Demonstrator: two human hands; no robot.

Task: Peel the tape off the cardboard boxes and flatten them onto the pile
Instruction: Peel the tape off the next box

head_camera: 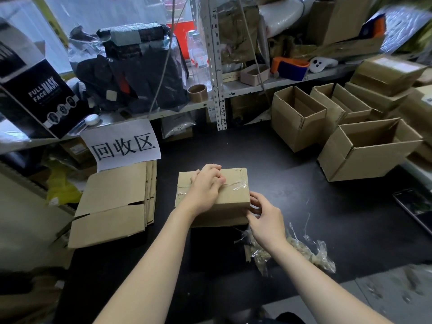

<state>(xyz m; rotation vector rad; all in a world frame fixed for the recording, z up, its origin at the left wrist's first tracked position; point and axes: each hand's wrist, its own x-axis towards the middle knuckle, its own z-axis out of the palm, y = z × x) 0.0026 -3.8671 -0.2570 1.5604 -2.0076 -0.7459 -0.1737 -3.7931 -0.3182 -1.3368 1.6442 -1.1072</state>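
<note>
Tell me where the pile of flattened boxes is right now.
In the head view, the pile of flattened boxes lies on the left of the dark table, beneath the white paper sign and left of the taped box.

I see bare worktop point(268, 155) behind the taped box point(233, 197) — flattened pile point(112, 206) crowds left, open boxes point(364, 155) right, tape scraps point(320, 253) nearside.
</note>
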